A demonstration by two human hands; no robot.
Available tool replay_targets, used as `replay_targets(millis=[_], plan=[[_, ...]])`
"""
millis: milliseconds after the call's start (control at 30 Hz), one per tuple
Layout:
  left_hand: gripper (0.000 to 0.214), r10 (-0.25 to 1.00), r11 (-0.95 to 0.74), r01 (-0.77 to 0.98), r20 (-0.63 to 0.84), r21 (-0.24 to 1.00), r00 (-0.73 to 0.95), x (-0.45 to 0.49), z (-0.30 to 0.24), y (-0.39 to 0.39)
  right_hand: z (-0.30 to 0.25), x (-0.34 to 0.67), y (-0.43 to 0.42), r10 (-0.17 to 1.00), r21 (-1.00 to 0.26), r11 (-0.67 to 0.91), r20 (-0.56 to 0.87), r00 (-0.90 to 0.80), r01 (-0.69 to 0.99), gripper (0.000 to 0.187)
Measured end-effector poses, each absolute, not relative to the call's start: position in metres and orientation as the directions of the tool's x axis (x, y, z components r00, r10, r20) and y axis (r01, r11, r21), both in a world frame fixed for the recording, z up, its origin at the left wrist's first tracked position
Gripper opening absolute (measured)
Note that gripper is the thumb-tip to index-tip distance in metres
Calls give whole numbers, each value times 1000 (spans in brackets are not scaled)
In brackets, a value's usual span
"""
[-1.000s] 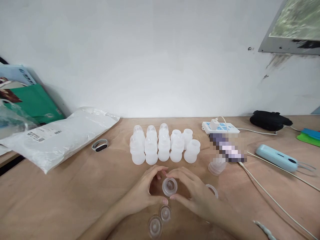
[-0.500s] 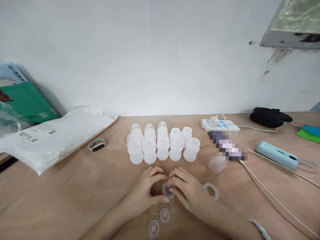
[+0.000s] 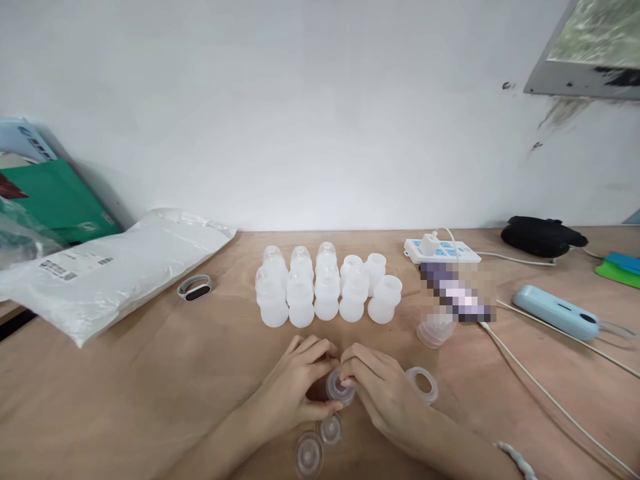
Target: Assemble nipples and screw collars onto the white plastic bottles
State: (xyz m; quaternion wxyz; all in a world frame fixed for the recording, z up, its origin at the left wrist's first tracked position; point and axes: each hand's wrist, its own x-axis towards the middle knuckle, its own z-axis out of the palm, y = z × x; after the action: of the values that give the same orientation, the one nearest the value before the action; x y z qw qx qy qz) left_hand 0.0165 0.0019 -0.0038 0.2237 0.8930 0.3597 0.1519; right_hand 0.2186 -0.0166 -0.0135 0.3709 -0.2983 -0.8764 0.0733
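Note:
Between my hands is a translucent bottle collar ring [image 3: 340, 388], tilted just above the wooden table. My left hand [image 3: 306, 383] curves round its left side, thumb at the lower edge and fingertips at the upper. My right hand [image 3: 377, 383] pinches at the ring's middle; what lies between those fingertips is mostly hidden, perhaps a clear nipple. Two clear silicone discs, a smaller one [image 3: 331, 429] and a larger one [image 3: 309, 455], lie below the hands. Another collar ring [image 3: 423, 385] rests right of my right hand.
Several white bottles [image 3: 301, 310] stand in two rows beyond my hands, some under clear domed caps. Stacked clear caps [image 3: 436, 331] sit at right, near a blurred phone [image 3: 455, 293], cable and power strip [image 3: 443, 251]. A white parcel [image 3: 115, 267] and fitness band [image 3: 195, 288] lie left.
The ring between my hands has shifted slightly right and its opening faces me a little more. My left thumb has moved with it, and the fingers of my right hand have curled in closer.

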Motion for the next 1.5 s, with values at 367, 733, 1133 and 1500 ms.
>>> replay_targets(millis=[367,733,1133,1500], plan=[[27,715,-638,566,127,522,687,14,-6,2,-2,219,-12,677,-377,734,478,-560,565,22],[54,784,-579,643,126,502,607,13,-11,-1,111,257,92,833,-297,468,461,-304,832,19],[72,805,-510,638,60,577,590,13,-7,-3,92,237,154,915,-262,404,135,-381,876,26],[57,818,-498,621,91,605,568,13,-3,-4,138,296,129,874,-342,384,433,-218,858,22]])
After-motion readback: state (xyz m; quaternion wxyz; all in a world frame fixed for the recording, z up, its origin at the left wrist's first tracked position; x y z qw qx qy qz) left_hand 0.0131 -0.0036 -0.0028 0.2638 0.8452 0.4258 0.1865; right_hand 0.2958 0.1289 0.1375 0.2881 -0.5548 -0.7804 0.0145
